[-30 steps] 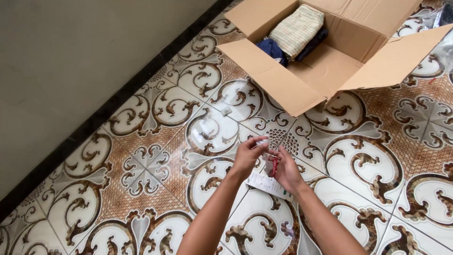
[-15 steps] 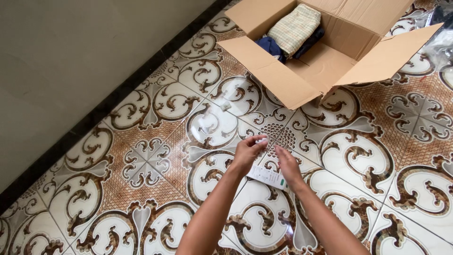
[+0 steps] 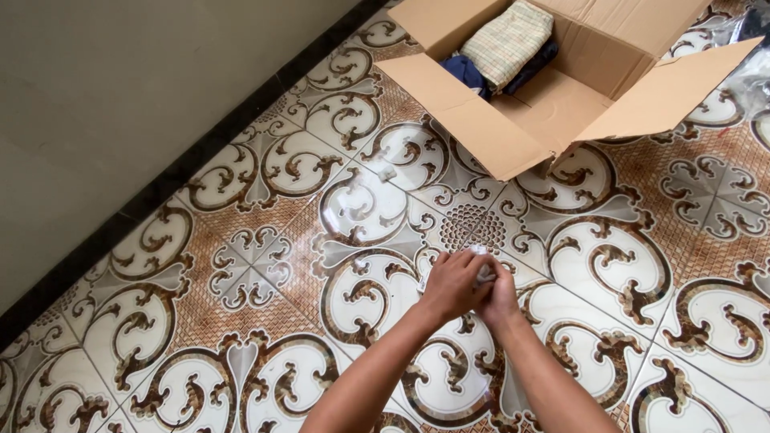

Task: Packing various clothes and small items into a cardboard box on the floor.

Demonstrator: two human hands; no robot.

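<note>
My left hand [image 3: 451, 286] and my right hand [image 3: 503, 298] are pressed together low over the patterned tile floor [image 3: 241, 240]. Their fingers are closed around a small white paper piece [image 3: 482, 273], and only a bit of it shows between the fingers. The long white tag seen before is hidden inside my hands. Both forearms come in from the bottom edge.
An open cardboard box [image 3: 513, 136] sits on the floor at the top, with a folded checked cloth [image 3: 507, 40] and dark clothes [image 3: 465, 70] inside. A small white scrap [image 3: 387, 172] lies on the tiles. A wall [image 3: 120, 96] with a dark skirting runs along the left. Plastic wrap [image 3: 754, 48] shows at top right.
My hands were apart, the left pinching a white bit and the right holding a white tag. They have come together and closed over the paper, and the tag no longer shows.
</note>
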